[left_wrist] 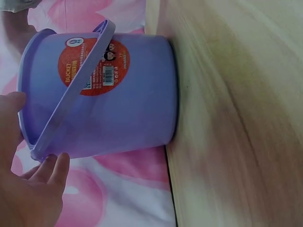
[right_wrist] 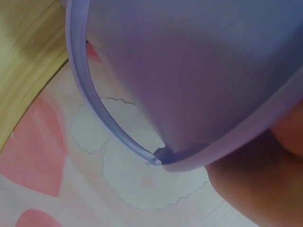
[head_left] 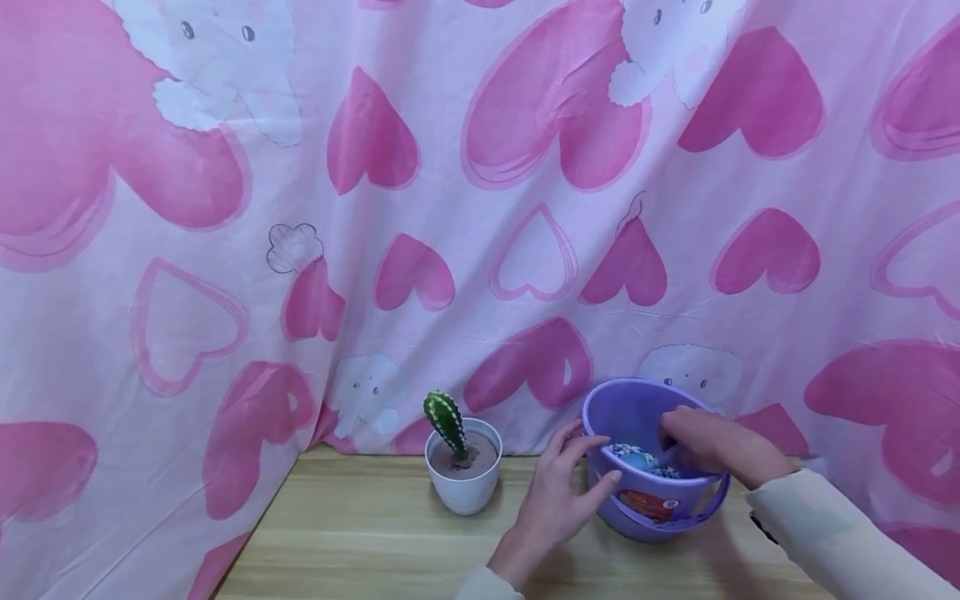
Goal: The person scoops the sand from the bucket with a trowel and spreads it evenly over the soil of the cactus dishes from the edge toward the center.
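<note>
On the right of the wood-grain surface, the round lilac plastic bucket stands upright, blue-and-white granules inside. My right hand reaches in, fingers curled round what seems the handle of a light-blue tool. My left hand touches the rim's left side, fingers spread. I judge the work in the bucket under way, not finished; how much is left I cannot tell. Farther left, untouched, a white round pot holds a tilted green cactus in brown filler.
</note>
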`<state>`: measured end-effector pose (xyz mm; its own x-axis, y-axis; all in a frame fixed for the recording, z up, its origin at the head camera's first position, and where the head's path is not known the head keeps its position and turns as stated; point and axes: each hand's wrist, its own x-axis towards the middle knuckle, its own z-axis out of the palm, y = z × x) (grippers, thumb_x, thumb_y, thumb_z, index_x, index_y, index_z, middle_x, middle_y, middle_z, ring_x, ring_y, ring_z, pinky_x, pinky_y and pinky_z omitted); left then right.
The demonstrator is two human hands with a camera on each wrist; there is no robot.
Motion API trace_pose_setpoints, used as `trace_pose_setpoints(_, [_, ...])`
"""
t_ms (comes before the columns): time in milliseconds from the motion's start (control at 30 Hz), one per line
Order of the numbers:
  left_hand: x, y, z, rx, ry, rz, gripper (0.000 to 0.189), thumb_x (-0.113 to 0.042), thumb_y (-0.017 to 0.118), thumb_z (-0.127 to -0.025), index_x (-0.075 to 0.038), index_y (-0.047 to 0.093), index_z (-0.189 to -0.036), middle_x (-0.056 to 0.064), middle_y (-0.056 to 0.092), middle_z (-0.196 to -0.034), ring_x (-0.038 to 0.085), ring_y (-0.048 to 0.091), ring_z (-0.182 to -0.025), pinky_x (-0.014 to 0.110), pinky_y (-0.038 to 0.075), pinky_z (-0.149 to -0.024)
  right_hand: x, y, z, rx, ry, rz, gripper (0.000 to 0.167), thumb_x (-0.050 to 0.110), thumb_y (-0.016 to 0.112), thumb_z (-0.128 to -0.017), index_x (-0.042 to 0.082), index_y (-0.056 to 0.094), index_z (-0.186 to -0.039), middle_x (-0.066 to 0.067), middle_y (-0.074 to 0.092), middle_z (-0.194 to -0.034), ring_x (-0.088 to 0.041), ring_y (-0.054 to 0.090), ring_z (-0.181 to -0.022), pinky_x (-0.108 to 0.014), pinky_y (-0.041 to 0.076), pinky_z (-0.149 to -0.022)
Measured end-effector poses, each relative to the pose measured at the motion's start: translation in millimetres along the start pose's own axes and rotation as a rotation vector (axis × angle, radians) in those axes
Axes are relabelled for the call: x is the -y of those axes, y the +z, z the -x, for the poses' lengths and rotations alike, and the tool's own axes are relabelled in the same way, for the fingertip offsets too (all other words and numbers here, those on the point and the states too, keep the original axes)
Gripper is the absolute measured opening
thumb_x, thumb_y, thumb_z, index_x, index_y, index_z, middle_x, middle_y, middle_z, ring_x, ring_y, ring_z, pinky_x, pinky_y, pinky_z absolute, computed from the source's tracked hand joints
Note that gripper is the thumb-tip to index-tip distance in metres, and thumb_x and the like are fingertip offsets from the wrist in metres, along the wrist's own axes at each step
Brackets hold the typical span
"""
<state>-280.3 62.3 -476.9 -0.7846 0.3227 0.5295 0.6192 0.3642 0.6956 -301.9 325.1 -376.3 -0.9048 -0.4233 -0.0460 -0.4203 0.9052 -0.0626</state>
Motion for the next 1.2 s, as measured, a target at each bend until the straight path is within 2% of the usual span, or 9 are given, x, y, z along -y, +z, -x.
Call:
trace_pose_setpoints(167, [2.5, 1.6, 2.2, -0.015, -0.007, 0.072, 0.043, -0.049, 0.075, -0.101, -0.036, 0.068, -0.141, 0.003, 0.047, -0.169, 0.026, 0.058, -0.145, 0.031, 0.061, -0.107, 0, -4, -0.6, -0.031, -0.022, 0.092, 0.013, 0.003, 0.087, -0.087, 0.011, 0.078, -0.089, -0.001, 0.075, -0.081, -0.011, 0.067, -0.070, -0.041, 0.069, -0.071])
trace_pose_setpoints(300, [2.9, 1.2, 0.8, -0.027, -0.004, 0.130, 0.043, -0.048, 0.076, -0.101, -0.031, 0.070, -0.140, 0.005, 0.048, -0.168, 0.026, 0.059, -0.143, 0.030, 0.063, -0.104, -1, -10, -2.0, -0.049, -0.047, 0.132, 0.016, 0.002, 0.087, -0.086, 0.014, 0.077, -0.081, 0.001, 0.072, -0.075, -0.011, 0.064, -0.067, -0.036, 0.066, -0.064])
trace_pose_setpoints(433, [2.7, 0.1, -0.7, -0.031, 0.006, 0.143, 0.042, -0.045, 0.077, -0.101, -0.030, 0.071, -0.139, 0.005, 0.049, -0.167, 0.024, 0.060, -0.143, 0.033, 0.064, -0.103, 0, -18, -3.0, -0.039, -0.023, 0.153, 0.018, 0.001, 0.086, -0.088, 0.014, 0.075, -0.081, 0.001, 0.068, -0.074, -0.012, 0.061, -0.065, -0.036, 0.065, -0.062])
trace_pose_setpoints(600, [3.5, 0.4, -1.5, -0.031, 0.015, 0.154, 0.042, -0.043, 0.078, -0.100, -0.030, 0.071, -0.140, 0.006, 0.049, -0.166, 0.024, 0.060, -0.142, 0.033, 0.064, -0.103, 0, -24, -3.7, -0.088, -0.013, 0.229, 0.023, -0.002, 0.081, -0.089, 0.014, 0.069, -0.080, 0.001, 0.062, -0.072, -0.016, 0.055, -0.065, -0.035, 0.058, -0.058])
trace_pose_setpoints(667, [3.8, 1.0, -1.8, -0.031, 0.011, 0.161, 0.042, -0.042, 0.078, -0.100, -0.030, 0.071, -0.140, 0.006, 0.049, -0.166, 0.024, 0.060, -0.142, 0.032, 0.064, -0.102, -1, -23, -5.6, -0.108, -0.018, 0.260, 0.025, -0.003, 0.080, -0.088, 0.015, 0.067, -0.078, 0.001, 0.061, -0.071, -0.017, 0.053, -0.064, -0.035, 0.055, -0.056])
trace_pose_setpoints(833, [3.4, 2.9, -2.1, -0.018, -0.004, 0.182, 0.042, -0.042, 0.078, -0.101, -0.031, 0.071, -0.140, 0.004, 0.050, -0.166, 0.022, 0.060, -0.142, 0.033, 0.064, -0.103, -8, -15, -10.9, -0.096, -0.012, 0.292, 0.028, -0.003, 0.079, -0.089, 0.016, 0.066, -0.074, 0.001, 0.060, -0.069, -0.017, 0.054, -0.062, -0.036, 0.053, -0.055])
trace_pose_setpoints(967, [3.0, 4.8, -2.4, -0.004, -0.019, 0.197, 0.043, -0.043, 0.078, -0.101, -0.030, 0.070, -0.141, 0.005, 0.050, -0.165, 0.022, 0.059, -0.142, 0.033, 0.064, -0.102, -12, -12, -12.4, -0.116, -0.044, 0.294, 0.031, -0.006, 0.078, -0.087, 0.017, 0.062, -0.071, 0.001, 0.059, -0.066, -0.016, 0.053, -0.060, -0.035, 0.051, -0.052])
trace_pose_setpoints(1067, [3.2, 5.8, -2.7, -0.002, -0.029, 0.235, 0.043, -0.040, 0.079, -0.100, -0.029, 0.070, -0.141, 0.005, 0.052, -0.164, 0.023, 0.060, -0.142, 0.032, 0.065, -0.099, -13, -12, -14.8, -0.115, -0.072, 0.295, 0.031, -0.006, 0.079, -0.086, 0.016, 0.063, -0.072, 0.001, 0.060, -0.066, -0.015, 0.055, -0.059, -0.034, 0.053, -0.052])
trace_pose_setpoints(1200, [3.9, 7.6, -3.0, -0.005, -0.047, 0.283, 0.043, -0.037, 0.082, -0.098, -0.034, 0.070, -0.139, 0.002, 0.058, -0.157, 0.019, 0.063, -0.137, 0.027, 0.065, -0.092, -13, -13, -19.4, -0.060, -0.084, 0.330, 0.025, -0.002, 0.081, -0.087, 0.015, 0.066, -0.076, -0.001, 0.065, -0.069, -0.015, 0.060, -0.060, -0.035, 0.060, -0.056])
